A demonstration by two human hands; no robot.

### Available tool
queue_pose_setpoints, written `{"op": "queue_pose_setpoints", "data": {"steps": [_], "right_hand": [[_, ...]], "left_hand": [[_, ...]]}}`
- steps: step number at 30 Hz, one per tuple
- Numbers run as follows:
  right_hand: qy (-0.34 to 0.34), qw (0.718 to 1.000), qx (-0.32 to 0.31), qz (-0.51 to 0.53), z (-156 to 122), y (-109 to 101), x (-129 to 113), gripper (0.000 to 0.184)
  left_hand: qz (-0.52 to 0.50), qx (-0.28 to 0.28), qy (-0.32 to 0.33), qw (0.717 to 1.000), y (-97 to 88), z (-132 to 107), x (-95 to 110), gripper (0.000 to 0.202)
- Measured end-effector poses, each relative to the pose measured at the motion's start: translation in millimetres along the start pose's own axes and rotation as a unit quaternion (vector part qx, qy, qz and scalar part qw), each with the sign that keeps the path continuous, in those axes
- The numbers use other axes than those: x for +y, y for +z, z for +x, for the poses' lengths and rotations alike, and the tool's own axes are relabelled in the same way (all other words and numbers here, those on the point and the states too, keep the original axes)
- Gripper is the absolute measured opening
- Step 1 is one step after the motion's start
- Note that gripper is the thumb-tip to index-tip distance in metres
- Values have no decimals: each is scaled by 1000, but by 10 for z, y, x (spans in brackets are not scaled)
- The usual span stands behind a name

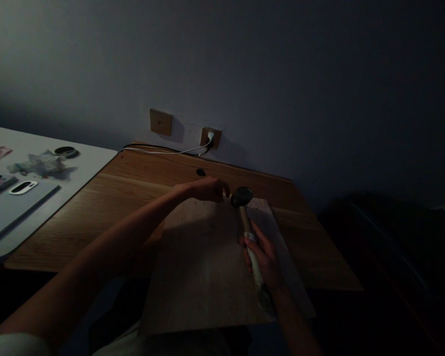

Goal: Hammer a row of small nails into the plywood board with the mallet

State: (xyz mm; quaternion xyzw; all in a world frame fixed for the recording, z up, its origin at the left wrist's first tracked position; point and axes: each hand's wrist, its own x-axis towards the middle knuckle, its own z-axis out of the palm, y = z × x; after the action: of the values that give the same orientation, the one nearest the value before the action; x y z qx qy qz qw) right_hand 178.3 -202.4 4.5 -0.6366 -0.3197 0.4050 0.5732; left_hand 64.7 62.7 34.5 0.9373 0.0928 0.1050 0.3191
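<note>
My right hand (261,249) is wrapped round the handle of a hammer (242,197). The dark hammer head points away from me, and the wooden handle has a pale wrap. Just left of the head, my left hand (209,189) hangs over the far part of a board, its fingers curled together. Whatever those fingers pinch, if anything, is too small and dark to make out. Under both hands lies the flat wooden board (203,267), its near edge jutting past the table's front edge. Several tiny dark specks dot its far part.
The board lies on a wooden table (126,198) against the wall. A wall socket (211,137) holds a white plug, with cables (163,151) along the back edge. On a white table (92,157) at left are a grey laptop-like slab (18,210), crumpled plastic (46,164) and a tape roll (66,151).
</note>
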Motion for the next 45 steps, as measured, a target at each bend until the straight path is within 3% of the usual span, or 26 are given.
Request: {"op": "queue_pose_setpoints", "data": {"steps": [3, 7, 11, 26, 32, 39, 45], "right_hand": [[-7, 1000, -6, 5, -2, 12, -7, 70], [-8, 1000, -8, 9, -5, 23, -9, 69], [-15, 1000, -16, 8, 4, 18, 1, 65], [8, 1000, -11, 10, 2, 21, -21, 68], [18, 998, -46, 29, 2, 77, -61, 68], [33, 998, -60, -8, 38, 113, -28, 71], [19, 998, -55, -19, 36, 112, -1, 71]], "left_hand": [[0, 85, -3, 996, 120, -25, -89, 22], [-11, 139, -42, 989, 319, -112, -92, 20], [-10, 127, -73, 989, 368, -218, -60, 17], [26, 106, -18, 994, 390, -245, -87, 17], [-30, 107, -35, 993, 420, -244, -114, 38], [-8, 144, -58, 988, 461, -203, -150, 44], [-29, 138, -47, 989, 446, -218, -141, 48]]}}
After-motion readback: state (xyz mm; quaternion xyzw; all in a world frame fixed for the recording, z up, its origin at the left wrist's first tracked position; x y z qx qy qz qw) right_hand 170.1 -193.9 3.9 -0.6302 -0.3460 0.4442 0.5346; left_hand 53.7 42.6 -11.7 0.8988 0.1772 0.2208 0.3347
